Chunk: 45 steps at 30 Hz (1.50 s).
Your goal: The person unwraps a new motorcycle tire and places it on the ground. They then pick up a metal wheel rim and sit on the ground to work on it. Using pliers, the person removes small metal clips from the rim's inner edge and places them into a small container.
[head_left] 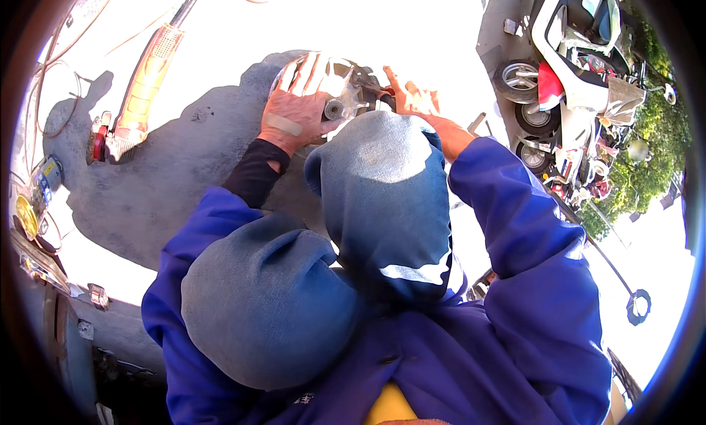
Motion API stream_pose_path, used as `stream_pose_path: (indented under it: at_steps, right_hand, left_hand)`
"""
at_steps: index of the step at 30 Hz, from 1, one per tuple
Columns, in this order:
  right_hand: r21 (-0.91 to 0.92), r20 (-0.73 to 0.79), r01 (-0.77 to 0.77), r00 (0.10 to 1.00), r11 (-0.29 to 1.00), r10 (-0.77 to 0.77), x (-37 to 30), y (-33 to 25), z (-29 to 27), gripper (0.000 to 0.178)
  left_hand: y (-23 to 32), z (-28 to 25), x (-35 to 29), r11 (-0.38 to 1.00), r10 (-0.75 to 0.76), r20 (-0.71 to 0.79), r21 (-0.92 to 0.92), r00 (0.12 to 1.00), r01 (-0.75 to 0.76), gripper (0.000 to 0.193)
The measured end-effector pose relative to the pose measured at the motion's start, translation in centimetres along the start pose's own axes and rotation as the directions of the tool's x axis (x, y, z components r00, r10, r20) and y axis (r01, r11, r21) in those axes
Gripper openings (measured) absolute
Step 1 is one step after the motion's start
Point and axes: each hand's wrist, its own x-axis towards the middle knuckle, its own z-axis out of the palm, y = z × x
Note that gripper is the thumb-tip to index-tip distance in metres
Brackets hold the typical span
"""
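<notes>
Between my bent knees, clad in blue-grey trousers, lies a round metal wheel-like part with a raised hub (334, 110), overexposed in the sun. My left hand (298, 105) rests on its left side, fingers stretched flat across the top and a plaster strip on the back of the hand. On the right side of the part is my right hand (416, 101), its index finger extended and the fingers apart. A dark piece (382, 97) shows beside the right thumb; I cannot tell whether the hand touches it. My right knee (382, 182) hides the near side of the part.
To the left, an orange angle grinder (143, 86) lies on the concrete ground with its cable leading away. A blue-and-grey tool (50, 173) and a yellow round item (26, 215) are at the far left. Parked motorbikes (570, 64) and green foliage (640, 160) stand at the right.
</notes>
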Motion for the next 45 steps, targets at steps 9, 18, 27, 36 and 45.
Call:
stream_pose_path:
  at_steps: [9,18,27,36,45]
  right_hand:
    - [-0.122,-0.193,0.099,0.974,0.988,-0.121,4.0,1.9,4.2,0.045]
    - [0.004,-0.401,0.09,0.913,0.996,-0.081,3.7,2.4,5.3,0.049]
    - [0.128,-0.541,0.125,0.84,0.984,-0.036,6.4,3.8,5.1,0.056]
    - [0.456,-0.248,0.263,0.955,0.85,-0.162,9.4,9.3,2.5,0.039]
    - [0.722,-0.277,0.254,0.958,0.643,-0.067,7.8,10.7,5.9,0.026]
  left_hand:
    - [0.1,1.4,-1.5,0.995,-0.009,0.008,0.102,1.0,0.009,0.093]
    - [0.4,0.5,-0.7,1.0,-0.015,-0.002,0.027,1.0,0.015,0.097]
    - [0.1,1.2,-1.1,0.996,-0.045,-0.023,0.075,0.999,0.047,0.104]
    - [0.9,-0.2,0.1,0.993,-0.064,0.034,0.1,0.997,0.06,0.1]
    - [4.5,-0.2,2.1,0.96,-0.261,0.127,0.139,0.957,0.243,0.103]
